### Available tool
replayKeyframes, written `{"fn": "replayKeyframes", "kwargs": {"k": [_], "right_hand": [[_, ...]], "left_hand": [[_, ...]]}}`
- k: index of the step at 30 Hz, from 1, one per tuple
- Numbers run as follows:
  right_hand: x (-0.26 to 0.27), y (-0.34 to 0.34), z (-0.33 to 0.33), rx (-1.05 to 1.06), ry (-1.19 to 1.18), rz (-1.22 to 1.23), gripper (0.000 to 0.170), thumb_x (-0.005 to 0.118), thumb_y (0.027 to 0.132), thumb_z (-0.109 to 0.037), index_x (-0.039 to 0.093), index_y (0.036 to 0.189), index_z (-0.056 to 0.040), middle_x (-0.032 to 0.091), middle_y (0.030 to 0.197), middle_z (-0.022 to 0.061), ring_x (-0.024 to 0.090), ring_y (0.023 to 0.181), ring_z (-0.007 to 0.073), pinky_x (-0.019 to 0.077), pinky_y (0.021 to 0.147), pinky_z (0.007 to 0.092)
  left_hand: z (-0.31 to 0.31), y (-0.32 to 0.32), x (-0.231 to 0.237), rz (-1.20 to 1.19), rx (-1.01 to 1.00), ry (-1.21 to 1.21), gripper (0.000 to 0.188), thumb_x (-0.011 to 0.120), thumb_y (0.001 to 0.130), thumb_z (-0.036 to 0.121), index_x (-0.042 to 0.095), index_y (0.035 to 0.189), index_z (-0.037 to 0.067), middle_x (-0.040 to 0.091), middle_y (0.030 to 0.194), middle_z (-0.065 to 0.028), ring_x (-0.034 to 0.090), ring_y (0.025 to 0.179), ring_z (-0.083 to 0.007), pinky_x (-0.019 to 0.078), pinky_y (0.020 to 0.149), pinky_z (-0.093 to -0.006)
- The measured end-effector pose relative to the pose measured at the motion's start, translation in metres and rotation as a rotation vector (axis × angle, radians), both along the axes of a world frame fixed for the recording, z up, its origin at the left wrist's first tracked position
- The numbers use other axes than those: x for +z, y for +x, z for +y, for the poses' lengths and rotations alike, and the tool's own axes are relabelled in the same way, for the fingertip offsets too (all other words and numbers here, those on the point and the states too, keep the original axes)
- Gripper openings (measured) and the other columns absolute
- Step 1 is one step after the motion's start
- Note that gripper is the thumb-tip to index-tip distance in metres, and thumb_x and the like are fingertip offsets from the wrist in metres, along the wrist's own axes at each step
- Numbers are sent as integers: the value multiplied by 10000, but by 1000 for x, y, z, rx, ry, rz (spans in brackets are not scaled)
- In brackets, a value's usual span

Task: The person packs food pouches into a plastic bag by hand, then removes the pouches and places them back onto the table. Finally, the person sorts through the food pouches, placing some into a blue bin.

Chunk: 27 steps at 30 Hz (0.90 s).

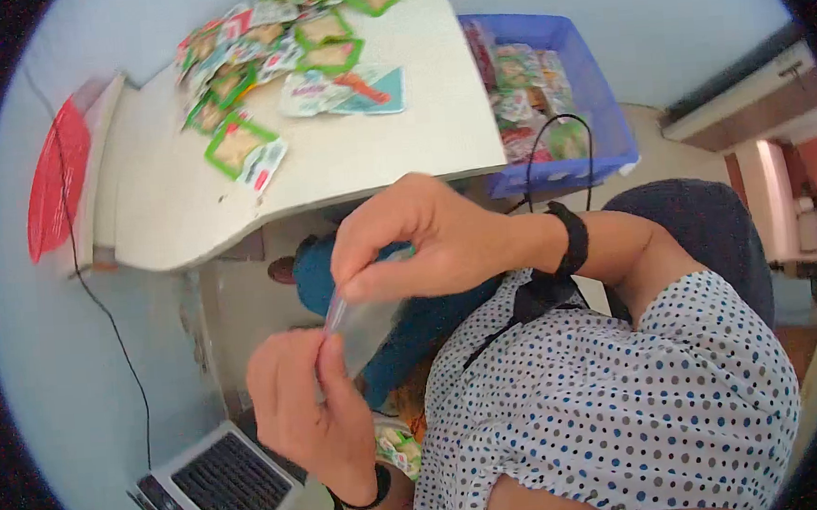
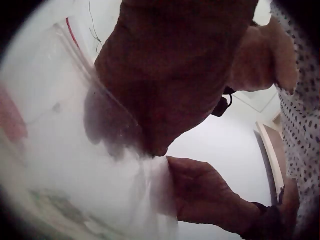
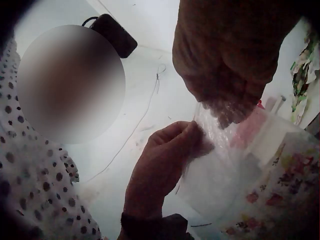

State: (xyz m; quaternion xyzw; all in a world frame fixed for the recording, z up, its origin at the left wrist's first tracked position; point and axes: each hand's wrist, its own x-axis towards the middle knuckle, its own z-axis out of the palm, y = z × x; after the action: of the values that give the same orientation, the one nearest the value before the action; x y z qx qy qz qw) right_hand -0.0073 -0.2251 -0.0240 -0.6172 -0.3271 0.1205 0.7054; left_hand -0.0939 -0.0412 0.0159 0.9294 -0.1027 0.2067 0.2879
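In the head view, a clear plastic zip bag [image 1: 373, 339] is stretched between the two hands. My right hand [image 1: 426, 240] pinches the top edge at its upper end between thumb and fingers. Below it, my left hand [image 1: 305, 401] pinches the same edge with thumb and curled fingers. The left wrist view shows the bag [image 2: 55, 115] up close, with a thin red line along its zip strip. In the right wrist view the bag [image 3: 210, 175] hangs below both hands, blurred green and reddish printing showing at its lower part.
Ahead stands a white table [image 1: 402, 152] with a heap of snack packets [image 1: 229, 74] and a flat packet [image 1: 347, 92]. A blue basket [image 1: 594, 75] of packets is beside it. A grilled appliance [image 1: 231, 486] stands at lower left, near a hanging cable [image 1: 119, 338].
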Motion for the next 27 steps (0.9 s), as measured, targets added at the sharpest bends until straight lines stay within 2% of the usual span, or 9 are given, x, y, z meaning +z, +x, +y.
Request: {"fn": "replayKeyframes", "kwargs": {"k": [5,8,13,16,19,22,26,27], "right_hand": [[-9,-4,0,65,38,15,112,697,841,-88,707,915,-4,706,876,85,653,800,152,502,727,289],[-13,-5,1,108,70,37,117,698,842,-92,707,920,-4,705,878,85,652,803,148,501,728,285],[-12,-6,4,159,68,82,175,719,833,-119,700,966,-7,705,900,93,654,799,154,502,727,291],[-18,-5,3,197,21,58,272,755,791,-136,684,1020,-7,703,950,98,660,832,174,508,735,316],[-43,-4,4,264,-173,-66,248,717,761,-163,690,969,-30,700,811,128,672,749,192,512,685,351],[-66,-1,4,304,-379,-290,295,727,729,-177,694,997,-57,696,868,164,686,786,264,520,705,365],[-77,-4,3,340,-298,-262,298,727,717,-169,691,989,-53,697,875,162,678,815,320,521,712,393],[-79,-6,3,341,-289,-268,300,728,711,-163,690,987,-51,695,874,165,677,815,322,520,711,397]], "left_hand": [[-4,-9,5,66,7,54,34,653,794,-14,624,811,-7,612,773,-129,585,737,-306,469,670,-375],[-6,-10,3,39,5,15,17,637,817,-5,622,823,-9,610,780,-131,585,733,-307,471,672,-380],[-2,-15,1,14,-36,83,29,608,855,11,611,868,-15,612,817,-143,584,736,-316,470,669,-390],[-1,-17,-3,31,-41,79,28,594,863,6,601,880,-15,609,824,-148,579,732,-326,465,661,-398],[1,-17,-6,25,-55,92,27,581,867,7,593,880,-14,604,821,-152,574,720,-332,459,646,-397],[5,-14,-8,45,-42,111,38,568,877,20,591,884,-10,599,817,-157,568,703,-334,452,626,-391],[13,-3,-19,126,64,64,73,555,893,43,595,875,-15,583,783,-172,552,656,-325,438,600,-380],[16,5,-25,144,49,9,80,558,897,48,598,868,-15,582,763,-147,543,640,-284,430,593,-359]]}}
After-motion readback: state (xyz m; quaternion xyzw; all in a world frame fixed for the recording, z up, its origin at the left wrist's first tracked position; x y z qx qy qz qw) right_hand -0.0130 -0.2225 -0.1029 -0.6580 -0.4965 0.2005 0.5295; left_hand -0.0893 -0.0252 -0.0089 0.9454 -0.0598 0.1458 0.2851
